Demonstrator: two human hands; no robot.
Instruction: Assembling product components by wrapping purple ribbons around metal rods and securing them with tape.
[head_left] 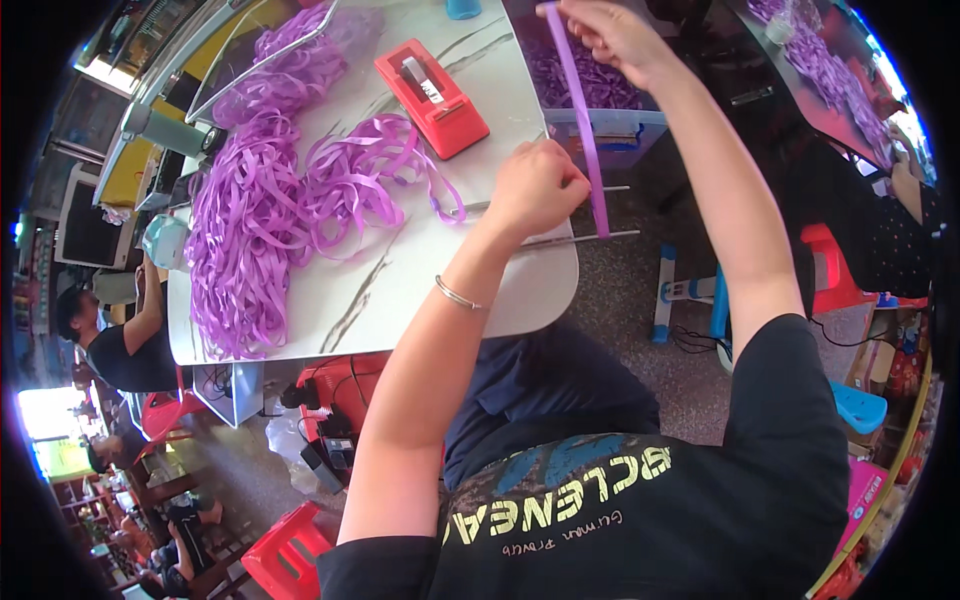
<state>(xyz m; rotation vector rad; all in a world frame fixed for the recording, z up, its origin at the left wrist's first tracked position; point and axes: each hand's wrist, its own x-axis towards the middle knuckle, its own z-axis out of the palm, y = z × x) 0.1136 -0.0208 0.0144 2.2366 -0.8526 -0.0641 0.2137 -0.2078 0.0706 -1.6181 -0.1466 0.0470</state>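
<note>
Raised at the top, my right hand (622, 42) pinches a flat purple ribbon (580, 100). The ribbon runs down taut to two thin metal rods (580, 238) that stick out past the table edge, and its lower end meets the nearer rod. Beside the ribbon, above the table's right edge, my left hand (540, 190) is closed; its fingertips are hidden, and whatever they hold cannot be made out. To its left a loose tangle of purple ribbons (365, 175) joins a large heap of the same ribbons (245, 235). A red tape dispenser (458, 122) sits above my left hand.
The white marbled table (340, 290) carries these things. A clear plastic bin (640, 125) of purple ribbons stands beyond its right edge. A grey-green bottle (165, 130) lies at the far left. Red stools (285, 550) and other people are around; more ribbons lie on a table at right.
</note>
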